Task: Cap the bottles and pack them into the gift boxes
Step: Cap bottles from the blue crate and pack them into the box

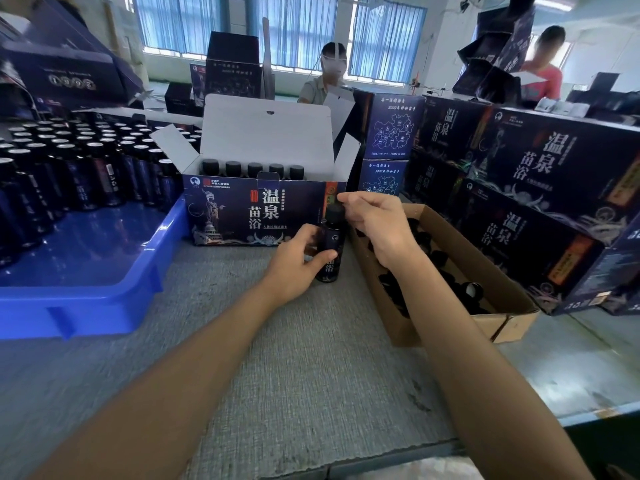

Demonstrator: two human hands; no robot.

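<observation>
**Two hands at one bottle, in front of the open gift box**

The fingers [320,255] of the left hand [294,263] are curled around the body of a small dark blue bottle with pale print [330,271] and hold it upright. The fingers [346,199] of the right hand [375,221] pinch the black round cap [335,213] that sits on the top of this bottle. The base of the bottle is low, at the grey textured desk [277,358]; if it touches, I cannot tell.

Just behind both hands stands the dark blue printed cardboard gift box [256,209] with its white lid flaps open. A row of capped bottles [254,169] shows inside it, at the back wall.

To the right of the right fingers lies a brown cardboard box [512,308] with loose black caps [433,259]. To the left of the left fingers is a blue plastic tray [86,271] with many dark bottles with silvery tops [69,161]. Further right, closed gift boxes [554,168] are stacked.
</observation>
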